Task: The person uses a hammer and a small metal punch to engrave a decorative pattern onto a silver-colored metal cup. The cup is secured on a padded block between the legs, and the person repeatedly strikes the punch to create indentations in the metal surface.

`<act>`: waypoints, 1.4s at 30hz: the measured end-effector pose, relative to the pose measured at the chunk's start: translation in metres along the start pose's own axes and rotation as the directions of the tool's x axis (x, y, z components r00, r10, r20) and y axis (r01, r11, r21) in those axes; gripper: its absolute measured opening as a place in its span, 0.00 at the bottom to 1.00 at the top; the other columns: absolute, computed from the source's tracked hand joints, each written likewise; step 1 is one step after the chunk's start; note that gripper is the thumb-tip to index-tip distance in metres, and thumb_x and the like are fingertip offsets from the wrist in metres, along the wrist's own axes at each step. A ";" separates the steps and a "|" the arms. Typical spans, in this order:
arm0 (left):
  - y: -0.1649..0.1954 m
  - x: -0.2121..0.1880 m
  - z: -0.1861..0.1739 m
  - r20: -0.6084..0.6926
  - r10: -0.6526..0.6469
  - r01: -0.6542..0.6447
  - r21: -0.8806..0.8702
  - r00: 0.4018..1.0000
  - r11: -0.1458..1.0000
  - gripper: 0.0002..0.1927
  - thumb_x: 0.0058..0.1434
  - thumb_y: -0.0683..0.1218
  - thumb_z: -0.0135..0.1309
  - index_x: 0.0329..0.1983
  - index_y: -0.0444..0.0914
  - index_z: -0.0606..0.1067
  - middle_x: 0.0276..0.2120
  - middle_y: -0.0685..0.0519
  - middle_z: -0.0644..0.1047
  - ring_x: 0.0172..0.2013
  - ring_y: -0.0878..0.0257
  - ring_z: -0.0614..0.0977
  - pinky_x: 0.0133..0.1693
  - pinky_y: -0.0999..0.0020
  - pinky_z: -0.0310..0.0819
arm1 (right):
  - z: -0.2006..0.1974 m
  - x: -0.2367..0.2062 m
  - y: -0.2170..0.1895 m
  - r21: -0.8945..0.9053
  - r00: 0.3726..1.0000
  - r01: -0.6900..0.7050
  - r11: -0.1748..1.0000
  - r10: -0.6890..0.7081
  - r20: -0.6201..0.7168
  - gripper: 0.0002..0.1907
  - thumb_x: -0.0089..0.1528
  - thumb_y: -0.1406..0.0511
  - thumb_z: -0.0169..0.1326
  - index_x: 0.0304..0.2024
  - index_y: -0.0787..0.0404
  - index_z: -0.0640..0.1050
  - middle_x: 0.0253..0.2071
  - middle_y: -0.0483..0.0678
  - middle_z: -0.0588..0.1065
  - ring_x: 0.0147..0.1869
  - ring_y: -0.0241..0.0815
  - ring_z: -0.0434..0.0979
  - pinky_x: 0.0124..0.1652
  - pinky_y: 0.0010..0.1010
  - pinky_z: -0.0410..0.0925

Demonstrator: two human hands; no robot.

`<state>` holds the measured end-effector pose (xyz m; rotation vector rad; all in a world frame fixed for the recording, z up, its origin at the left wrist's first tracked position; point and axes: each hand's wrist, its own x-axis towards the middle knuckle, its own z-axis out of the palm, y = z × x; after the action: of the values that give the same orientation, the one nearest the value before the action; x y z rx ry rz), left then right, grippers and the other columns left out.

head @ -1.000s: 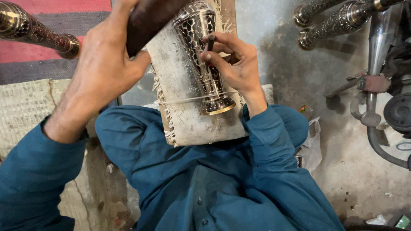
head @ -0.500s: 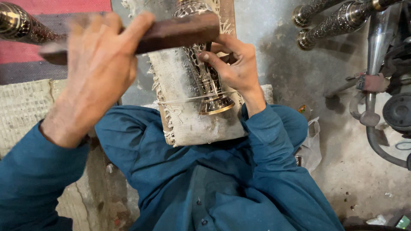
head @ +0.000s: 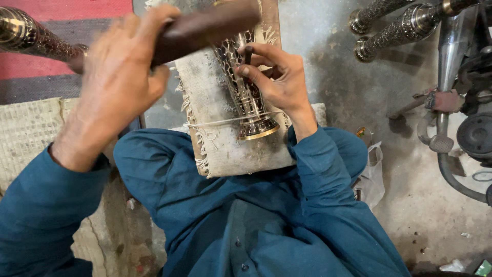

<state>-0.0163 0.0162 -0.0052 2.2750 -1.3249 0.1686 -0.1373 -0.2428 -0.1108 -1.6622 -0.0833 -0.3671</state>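
Holding a dark wooden mallet in the left hand, fist wrapped tight around its handle; mallet head sits at top centre of the frame, blurred. Right hand pinches a thin dark punch between thumb and fingertips, grip narrow and closed on the tool, tip set against the metal.

Workpiece: an engraved brass vase, lying lengthwise down the middle of the frame, flared gold-rimmed foot toward the person, perforated pattern on the body. It rests on a cloth-wrapped board with frayed edges, tied across with a thin string that passes over the vase near the foot. Board leans on the person's lap, lower end touching the blue tunic. Mallet is above the punch; cannot tell whether they touch.

Around it:
- Upper left of the frame: another patterned brass piece, over a red and grey mat.
- Left: woven sack cloth under the left forearm.
- Upper right: two more engraved metal stems lying side by side on the concrete floor.
- Right edge: metal pipework and a dark round machine part, well apart from the hands.
- Just right of the right elbow: a crumpled clear plastic bag.
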 end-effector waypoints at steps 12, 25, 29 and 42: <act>-0.004 0.001 0.006 -0.003 -0.017 0.017 0.103 1.000 0.995 0.32 0.57 0.37 0.60 0.66 0.43 0.68 0.41 0.43 0.73 0.45 0.43 0.76 0.50 0.46 0.69 | -0.003 0.001 0.000 -0.037 1.000 -0.021 0.999 0.021 0.019 0.16 0.68 0.74 0.60 0.59 0.67 0.76 0.46 0.53 0.83 0.49 0.40 0.86 0.46 0.26 0.81; 0.001 0.006 0.005 0.007 -0.046 0.046 -0.020 0.999 0.999 0.33 0.58 0.36 0.59 0.67 0.42 0.67 0.45 0.41 0.72 0.49 0.40 0.75 0.51 0.45 0.67 | -0.004 0.001 0.002 0.092 0.997 -0.073 0.993 0.070 0.038 0.17 0.69 0.76 0.58 0.60 0.69 0.75 0.49 0.56 0.82 0.53 0.42 0.85 0.51 0.27 0.80; -0.002 0.006 0.007 -0.017 0.031 -0.027 0.209 0.999 0.978 0.33 0.54 0.37 0.62 0.63 0.45 0.69 0.40 0.42 0.73 0.44 0.42 0.77 0.49 0.44 0.66 | -0.004 0.001 0.004 0.091 0.997 -0.061 0.994 0.058 0.042 0.17 0.69 0.76 0.57 0.60 0.68 0.75 0.51 0.55 0.81 0.54 0.42 0.85 0.52 0.28 0.80; -0.006 0.008 0.007 -0.003 0.057 -0.053 0.316 0.998 0.947 0.37 0.52 0.38 0.63 0.68 0.46 0.69 0.39 0.41 0.73 0.43 0.42 0.76 0.48 0.46 0.67 | 0.001 0.000 0.011 0.127 0.999 0.040 0.991 -0.038 -0.019 0.18 0.70 0.73 0.58 0.62 0.65 0.74 0.44 0.51 0.82 0.50 0.38 0.85 0.53 0.29 0.80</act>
<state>-0.0082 0.0090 -0.0109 2.4929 -1.4427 0.4431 -0.1345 -0.2428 -0.1211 -1.5328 -0.1247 -0.3974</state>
